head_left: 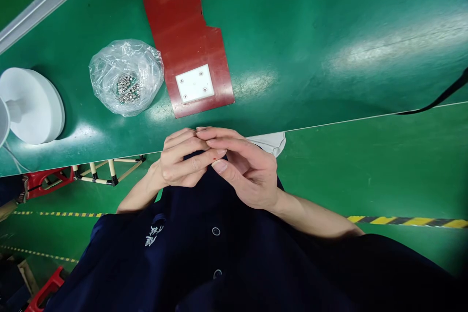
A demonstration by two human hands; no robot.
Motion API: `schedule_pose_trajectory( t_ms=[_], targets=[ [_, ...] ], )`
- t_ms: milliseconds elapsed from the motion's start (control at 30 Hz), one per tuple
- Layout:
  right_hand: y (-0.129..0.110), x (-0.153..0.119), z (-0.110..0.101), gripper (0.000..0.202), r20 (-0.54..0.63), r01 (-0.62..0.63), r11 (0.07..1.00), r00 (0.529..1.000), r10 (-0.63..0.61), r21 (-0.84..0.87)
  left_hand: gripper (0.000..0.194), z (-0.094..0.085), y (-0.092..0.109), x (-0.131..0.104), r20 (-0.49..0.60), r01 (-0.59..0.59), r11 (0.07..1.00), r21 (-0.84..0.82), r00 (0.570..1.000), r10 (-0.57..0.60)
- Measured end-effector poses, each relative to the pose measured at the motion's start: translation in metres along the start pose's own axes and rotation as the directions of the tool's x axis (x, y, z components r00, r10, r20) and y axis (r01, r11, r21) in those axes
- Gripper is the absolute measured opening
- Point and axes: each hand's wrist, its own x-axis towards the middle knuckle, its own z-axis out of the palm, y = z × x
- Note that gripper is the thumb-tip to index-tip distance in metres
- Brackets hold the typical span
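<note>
Both hands meet at the lower middle of the frame, just off the near edge of the green bench [300,34] and above the dark blue work jacket [204,253]. The left hand [181,161] is curled, its fingers folded in against the right hand [244,170], whose fingers lie across the left knuckles with the thumb pressed up from below. The fingertips are pressed together as if pinching something very small; whatever sits between them is hidden, so I cannot tell what they hold, or if anything.

On the bench, nothing looks assembled yet. The red plate [183,34] runs from the top middle of the frame down toward the hands, and a white square block [195,83] with four small holes lies on its lower end; the holes appear unfilled, so by this view the fitting work seems still ahead.

To the left of the plate sits a crumpled clear plastic bag [126,75], open-looking and holding a small heap of shiny metal balls or screws [127,88]; too small to tell which. At the far left stands a round white lamp base [32,105].
</note>
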Motion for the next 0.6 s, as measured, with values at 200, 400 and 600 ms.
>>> schedule_pose_trajectory(
  t_ms=[200, 400, 600],
  targets=[
    [-0.0005, 0.0, -0.002, 0.036, 0.017, 0.0, 1.0, 1.0, 0.001, -0.015, 0.018, 0.0004, 0.0005, -0.0008, 0.008, -0.01, 1.0, 0.002, 1.0, 0.01],
    [-0.001, -0.0014, -0.0026, 0.032, 0.017, 0.003, 1.0, 1.0, -0.003, -0.014, 0.018, 0.0015, 0.0003, -0.0016, 0.001, -0.018, 1.0, -0.005, 1.0, 0.018],
    [-0.0036, -0.0006, -0.0023, 0.024, 0.017, 0.007, 1.0, 1.0, -0.007, -0.02, 0.015, 0.0015, 0.0044, 0.0002, 0.005, 0.025, 1.0, 0.014, 1.0, -0.025]
  ],
)
